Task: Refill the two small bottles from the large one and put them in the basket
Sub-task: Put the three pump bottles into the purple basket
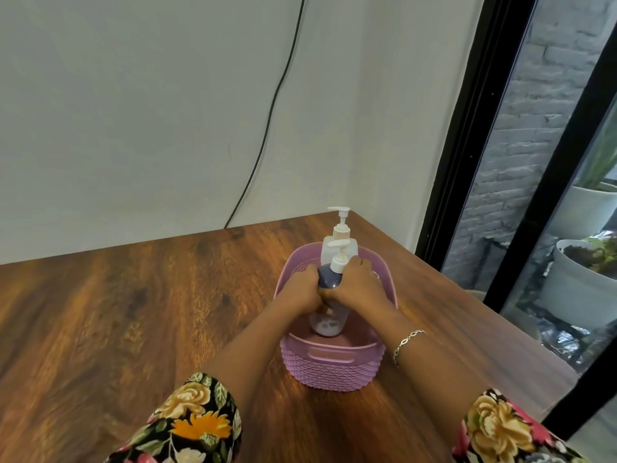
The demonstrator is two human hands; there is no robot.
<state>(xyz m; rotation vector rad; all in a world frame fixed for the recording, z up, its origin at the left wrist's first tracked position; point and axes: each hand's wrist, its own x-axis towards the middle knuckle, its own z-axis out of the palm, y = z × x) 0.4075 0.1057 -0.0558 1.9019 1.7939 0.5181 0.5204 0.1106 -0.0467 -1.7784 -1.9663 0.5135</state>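
Note:
A lilac woven-pattern basket (334, 365) stands on the wooden table (133, 312). Inside it is a bluish-purple pump bottle (330, 279) with a white pump head, upright and leaning slightly. My left hand (302, 290) grips its left side and my right hand (355, 285) grips its right side, fingers curled round the body. The bottle's pale lower end (329, 325) shows below my hands, near the basket floor. A white pump bottle (339, 245) stands just behind it at the basket's far end; I cannot tell whether it is inside the rim.
The basket sits near the table's right edge and far corner. A white wall with a hanging black cable (267, 128) backs the table. To the right is a black-framed glass door (467, 128) with plant pots (574, 289) outside.

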